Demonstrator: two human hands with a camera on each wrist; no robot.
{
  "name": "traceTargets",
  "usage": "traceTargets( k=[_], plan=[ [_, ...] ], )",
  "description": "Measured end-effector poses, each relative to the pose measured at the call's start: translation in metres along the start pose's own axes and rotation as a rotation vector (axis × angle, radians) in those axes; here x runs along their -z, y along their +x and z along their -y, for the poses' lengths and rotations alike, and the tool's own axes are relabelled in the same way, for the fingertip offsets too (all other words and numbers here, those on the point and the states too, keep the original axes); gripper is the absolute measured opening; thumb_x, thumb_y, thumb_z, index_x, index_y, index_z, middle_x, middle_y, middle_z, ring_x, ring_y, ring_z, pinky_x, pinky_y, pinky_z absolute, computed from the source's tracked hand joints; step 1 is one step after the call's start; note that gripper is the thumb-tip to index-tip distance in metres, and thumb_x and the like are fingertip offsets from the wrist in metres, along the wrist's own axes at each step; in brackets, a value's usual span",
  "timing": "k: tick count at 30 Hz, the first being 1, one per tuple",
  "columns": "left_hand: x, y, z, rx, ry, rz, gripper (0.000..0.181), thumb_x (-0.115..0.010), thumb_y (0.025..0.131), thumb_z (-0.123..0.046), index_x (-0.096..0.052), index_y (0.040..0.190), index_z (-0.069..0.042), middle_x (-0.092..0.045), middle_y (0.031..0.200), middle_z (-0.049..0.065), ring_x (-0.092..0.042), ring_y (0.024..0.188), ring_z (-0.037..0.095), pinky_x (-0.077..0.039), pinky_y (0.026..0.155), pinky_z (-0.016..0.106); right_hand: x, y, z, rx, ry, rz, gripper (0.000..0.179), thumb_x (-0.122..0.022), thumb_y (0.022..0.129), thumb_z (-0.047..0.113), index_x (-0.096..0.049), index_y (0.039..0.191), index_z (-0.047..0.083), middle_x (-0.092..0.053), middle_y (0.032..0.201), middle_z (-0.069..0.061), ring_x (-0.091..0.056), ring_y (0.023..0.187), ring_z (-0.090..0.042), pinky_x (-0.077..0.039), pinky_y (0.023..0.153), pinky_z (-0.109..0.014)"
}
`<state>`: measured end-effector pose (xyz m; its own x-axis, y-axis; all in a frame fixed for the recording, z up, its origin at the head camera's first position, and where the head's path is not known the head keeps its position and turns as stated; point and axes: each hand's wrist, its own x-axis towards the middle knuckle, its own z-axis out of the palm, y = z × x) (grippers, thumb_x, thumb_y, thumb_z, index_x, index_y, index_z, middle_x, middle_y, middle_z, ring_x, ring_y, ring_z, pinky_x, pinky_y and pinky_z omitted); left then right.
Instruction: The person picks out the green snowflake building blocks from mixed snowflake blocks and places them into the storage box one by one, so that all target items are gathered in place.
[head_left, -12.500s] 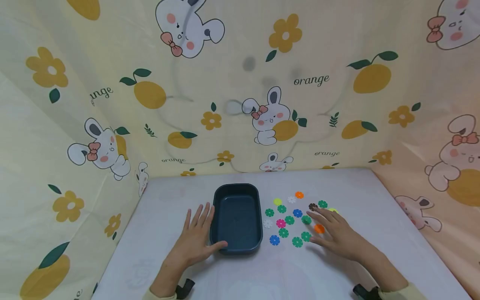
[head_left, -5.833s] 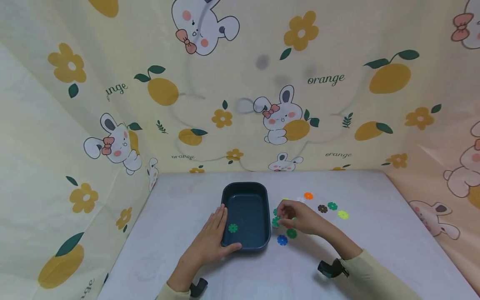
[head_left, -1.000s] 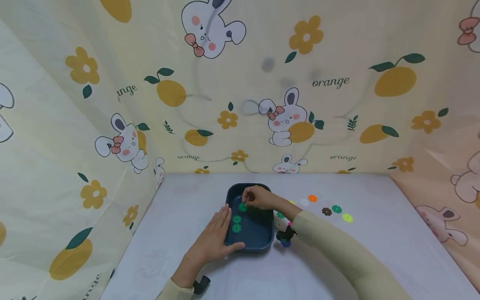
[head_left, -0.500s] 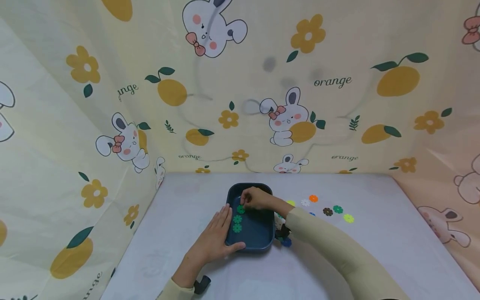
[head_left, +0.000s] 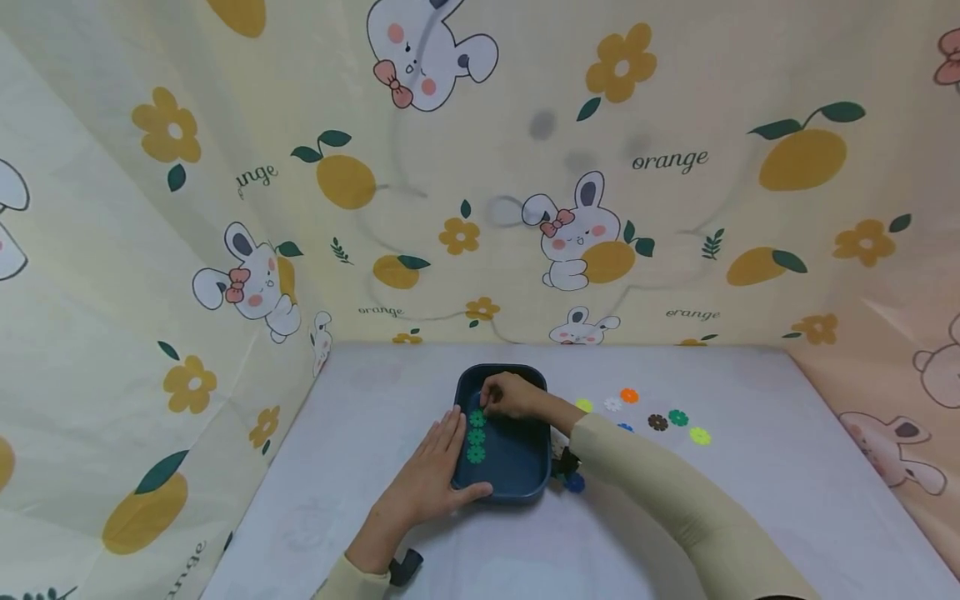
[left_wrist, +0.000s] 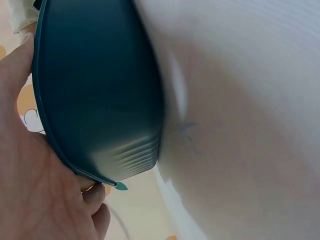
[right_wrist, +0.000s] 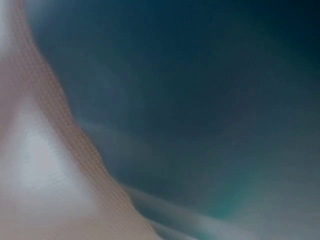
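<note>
Left hand (head_left: 427, 471) is resting against blue tray (head_left: 517, 467), fingers lying straight along left wall, thumb touching near rim. Inside, three green discs (head_left: 476, 437) are forming row, long axis running near to far beside wall. Right hand (head_left: 517, 397), nearer row's far end, is hanging just beyond it, fingers curled; whether pinching disc, cannot tell. Other discs (head_left: 657, 422) are lying on bench (head_left: 360, 392), right of tray.

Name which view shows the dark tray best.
Head view: it shows the dark tray from above, inside and rim, though the right hand covers part. Left wrist shows only its outside and rim edge; right wrist, a dark blur.
</note>
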<state>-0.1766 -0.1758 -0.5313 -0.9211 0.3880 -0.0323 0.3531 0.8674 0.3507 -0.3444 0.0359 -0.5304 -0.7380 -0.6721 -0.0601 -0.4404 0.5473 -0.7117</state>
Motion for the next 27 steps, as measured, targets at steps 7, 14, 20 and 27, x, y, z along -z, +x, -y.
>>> traceTargets(
  k=[7, 14, 20, 27],
  plan=[
    [-0.001, 0.002, -0.002, -0.009, -0.003, 0.003, 0.116, -0.061, 0.096, -0.076, -0.010, 0.173, -0.005, -0.001, 0.181, 0.009, -0.003, 0.167, 0.025, -0.013, 0.135, 0.049, 0.029, -0.016, -0.002, 0.062, 0.041, -0.053, 0.006, -0.076, 0.100, 0.008, -0.073, 0.105, 0.007, -0.073, 0.098, -0.001, -0.068, 0.086, -0.013, -0.062, 0.076, -0.028],
    [-0.001, 0.002, -0.002, 0.017, -0.003, 0.009, 0.119, -0.061, 0.094, -0.078, -0.010, 0.173, -0.006, 0.000, 0.181, 0.008, -0.003, 0.168, 0.025, -0.013, 0.135, 0.048, 0.065, -0.053, -0.012, 0.076, 0.050, -0.110, 0.011, -0.076, 0.101, 0.009, -0.074, 0.110, 0.002, -0.074, 0.100, -0.001, -0.070, 0.093, -0.016, -0.063, 0.087, -0.035],
    [-0.003, 0.002, -0.001, 0.029, 0.001, 0.006, 0.119, -0.062, 0.094, -0.078, -0.009, 0.173, -0.006, 0.001, 0.182, 0.007, -0.003, 0.168, 0.025, -0.011, 0.136, 0.047, 0.081, -0.083, -0.033, 0.050, 0.011, -0.160, 0.012, -0.076, 0.102, 0.012, -0.075, 0.110, 0.003, -0.074, 0.098, 0.001, -0.069, 0.091, -0.016, -0.062, 0.088, -0.035],
    [-0.001, 0.001, -0.001, 0.024, -0.003, 0.007, 0.119, -0.061, 0.094, -0.079, -0.008, 0.173, -0.007, 0.002, 0.182, 0.007, -0.002, 0.168, 0.024, -0.011, 0.136, 0.047, 0.079, -0.110, -0.055, -0.061, 0.003, -0.150, 0.009, -0.077, 0.101, 0.014, -0.076, 0.108, 0.008, -0.071, 0.096, 0.001, -0.063, 0.087, -0.018, -0.059, 0.079, -0.028]
  ],
)
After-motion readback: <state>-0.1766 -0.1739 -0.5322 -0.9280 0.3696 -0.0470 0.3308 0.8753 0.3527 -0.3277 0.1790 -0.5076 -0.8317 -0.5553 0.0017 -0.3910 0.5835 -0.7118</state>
